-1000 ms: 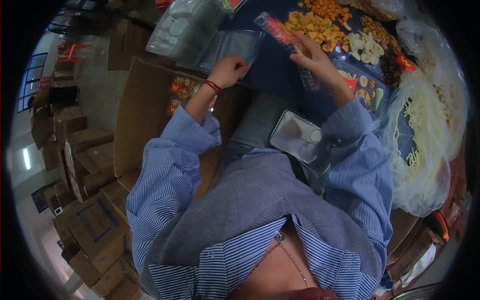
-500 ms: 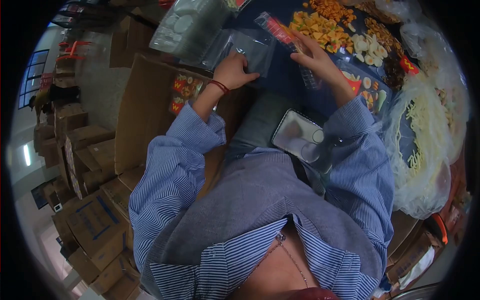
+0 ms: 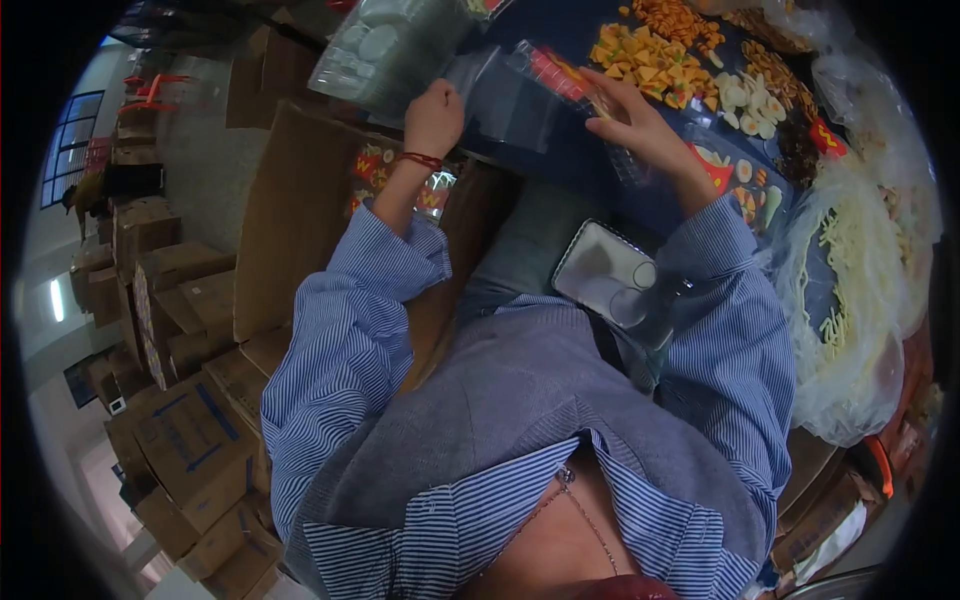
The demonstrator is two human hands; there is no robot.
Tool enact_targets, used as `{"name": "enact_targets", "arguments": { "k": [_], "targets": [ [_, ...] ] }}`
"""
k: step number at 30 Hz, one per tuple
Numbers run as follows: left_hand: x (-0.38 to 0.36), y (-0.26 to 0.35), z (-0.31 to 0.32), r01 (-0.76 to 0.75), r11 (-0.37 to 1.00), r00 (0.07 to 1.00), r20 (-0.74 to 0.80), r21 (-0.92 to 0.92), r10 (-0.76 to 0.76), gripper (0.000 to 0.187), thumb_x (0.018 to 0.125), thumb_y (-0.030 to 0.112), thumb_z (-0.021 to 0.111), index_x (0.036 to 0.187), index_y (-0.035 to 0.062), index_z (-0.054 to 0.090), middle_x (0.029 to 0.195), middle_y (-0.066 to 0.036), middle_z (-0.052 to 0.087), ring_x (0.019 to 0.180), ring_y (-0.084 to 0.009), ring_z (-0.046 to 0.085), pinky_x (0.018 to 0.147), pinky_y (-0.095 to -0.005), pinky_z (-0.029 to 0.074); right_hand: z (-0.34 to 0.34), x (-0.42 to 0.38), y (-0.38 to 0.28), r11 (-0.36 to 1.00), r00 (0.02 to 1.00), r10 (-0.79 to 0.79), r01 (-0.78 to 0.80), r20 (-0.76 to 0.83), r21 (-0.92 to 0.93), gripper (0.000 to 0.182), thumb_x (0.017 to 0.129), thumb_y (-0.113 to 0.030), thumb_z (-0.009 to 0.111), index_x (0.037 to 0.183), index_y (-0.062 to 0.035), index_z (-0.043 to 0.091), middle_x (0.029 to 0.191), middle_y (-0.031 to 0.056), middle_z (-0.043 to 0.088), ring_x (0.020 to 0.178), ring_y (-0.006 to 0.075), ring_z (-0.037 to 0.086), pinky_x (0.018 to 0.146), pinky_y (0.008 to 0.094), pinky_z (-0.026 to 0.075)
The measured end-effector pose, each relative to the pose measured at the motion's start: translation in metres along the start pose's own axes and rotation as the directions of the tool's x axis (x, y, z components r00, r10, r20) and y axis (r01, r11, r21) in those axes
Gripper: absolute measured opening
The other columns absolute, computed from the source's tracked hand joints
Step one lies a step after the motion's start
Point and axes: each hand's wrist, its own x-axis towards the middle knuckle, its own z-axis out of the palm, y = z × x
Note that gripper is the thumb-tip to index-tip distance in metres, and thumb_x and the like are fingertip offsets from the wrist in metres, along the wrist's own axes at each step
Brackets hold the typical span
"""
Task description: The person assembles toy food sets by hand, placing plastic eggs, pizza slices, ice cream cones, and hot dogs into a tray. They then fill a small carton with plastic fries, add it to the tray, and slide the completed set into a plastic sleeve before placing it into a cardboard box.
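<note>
Closed in a pinch, my left hand [image 3: 433,122] is at the left edge of a clear plastic bag [image 3: 505,110] on the dark blue table. My right hand [image 3: 640,125] grips a clear plastic package [image 3: 555,72] with red, yellow and white pieces inside, held tilted above the table to the right of the bag. Beyond it lie piles of small orange and yellow pieces [image 3: 655,70] and whitish pieces [image 3: 750,103]. A filled package with a red piece [image 3: 745,180] rests beside my right wrist.
Stacked clear trays [image 3: 375,45] stand at the table's back left. An open cardboard box [image 3: 290,220] with filled packages [image 3: 375,165] is at my left. A clear bag of pale strands [image 3: 840,290] lies right. A white-faced rectangular object [image 3: 605,270] is by my lap. Cartons fill the far left.
My left hand has moved left and its spread fingers have closed, with the bag's left part raised. My right hand still holds the package, almost unmoved.
</note>
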Motion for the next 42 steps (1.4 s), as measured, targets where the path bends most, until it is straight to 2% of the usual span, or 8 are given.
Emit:
{"name": "enact_targets", "arguments": {
  "k": [6,13,18,23,25,31,33,42],
  "targets": [
    [0.001,0.002,0.001,0.073,0.997,0.930,0.358,0.038,-0.082,0.027,0.080,0.025,0.063,0.084,-0.0007,0.059,0.080,-0.015,0.065,0.073,-0.0298,0.064,0.068,-0.0366,0.049,-0.004,-0.001,-0.013,0.997,0.990,0.069,-0.064,0.122,-0.043,0.071,0.080,-0.036,0.064,0.144,-0.0186,0.038,0.119,0.0135,0.045,0.115,0.0258,0.045,0.101,0.0338,0.032],
    [-0.001,-0.008,0.016,-0.032,0.995,0.951,0.304,-0.089,0.058,0.024,0.080,0.023,0.065,0.089,0.0004,0.067,0.080,-0.014,0.067,0.076,-0.0281,0.065,0.073,-0.0351,0.051,-0.008,-0.006,-0.025,0.995,0.965,0.043,-0.019,0.258,-0.095,0.074,0.076,-0.033,0.065,0.144,-0.0188,0.039,0.118,0.0134,0.043,0.113,0.0265,0.045,0.099,0.0344,0.035],
    [-0.002,0.021,0.003,-0.158,0.960,0.900,0.433,0.232,0.044,0.016,0.078,0.017,0.063,0.083,0.0024,0.068,0.083,-0.020,0.066,0.080,-0.0337,0.065,0.071,-0.0384,0.051,0.009,-0.001,-0.021,0.971,0.935,0.006,0.080,0.355,-0.226,0.078,0.072,-0.032,0.069,0.143,-0.0193,0.041,0.123,0.0150,0.043,0.115,0.0296,0.045,0.099,0.0377,0.039],
    [0.008,-0.016,0.027,-0.188,0.970,0.952,0.274,0.156,0.141,0.017,0.076,0.019,0.064,0.079,0.0025,0.064,0.077,-0.021,0.063,0.074,-0.0365,0.063,0.066,-0.0405,0.050,0.015,0.027,-0.017,0.906,0.910,-0.081,0.237,0.407,-0.350,0.080,0.070,-0.038,0.070,0.143,-0.0213,0.041,0.127,0.0170,0.043,0.116,0.0327,0.045,0.098,0.0398,0.040],
    [0.007,-0.012,0.015,-0.246,0.952,0.950,0.240,0.183,0.200,0.021,0.075,0.023,0.065,0.079,0.0022,0.065,0.077,-0.021,0.063,0.073,-0.0374,0.063,0.066,-0.0423,0.050,0.017,0.042,-0.011,0.779,0.921,0.017,0.233,0.390,-0.582,0.081,0.070,-0.044,0.068,0.143,-0.0231,0.041,0.127,0.0183,0.043,0.116,0.0329,0.045,0.098,0.0393,0.039],
    [-0.022,0.014,-0.030,-0.167,0.984,0.958,0.227,-0.056,0.175,0.015,0.078,0.018,0.061,0.078,0.0039,0.057,0.074,-0.019,0.064,0.070,-0.0337,0.065,0.061,-0.0412,0.051,0.029,0.043,0.003,0.652,0.986,-0.058,0.158,0.159,-0.742,0.086,0.063,-0.056,0.069,0.141,-0.0276,0.045,0.127,0.0162,0.046,0.118,0.0321,0.043,0.092,0.0444,0.033],
    [-0.030,0.035,-0.034,-0.242,0.915,0.967,0.161,0.322,0.199,0.012,0.077,0.018,0.060,0.080,0.0064,0.060,0.070,-0.017,0.063,0.068,-0.0343,0.065,0.060,-0.0422,0.051,0.043,0.040,-0.001,0.638,0.993,-0.073,0.118,0.092,-0.761,0.086,0.062,-0.056,0.070,0.139,-0.0265,0.047,0.128,0.0166,0.045,0.117,0.0326,0.043,0.092,0.0450,0.034],
    [-0.025,0.075,-0.020,-0.310,0.881,0.923,0.334,0.356,0.190,0.031,0.077,0.034,0.059,0.082,0.0046,0.066,0.070,-0.015,0.066,0.067,-0.0337,0.066,0.061,-0.0443,0.052,0.062,0.025,-0.016,0.586,0.920,-0.375,0.144,-0.110,-0.797,0.074,0.070,-0.053,0.071,0.131,-0.0168,0.051,0.128,0.0194,0.045,0.113,0.0341,0.047,0.087,0.0503,0.038]
  ]
}}
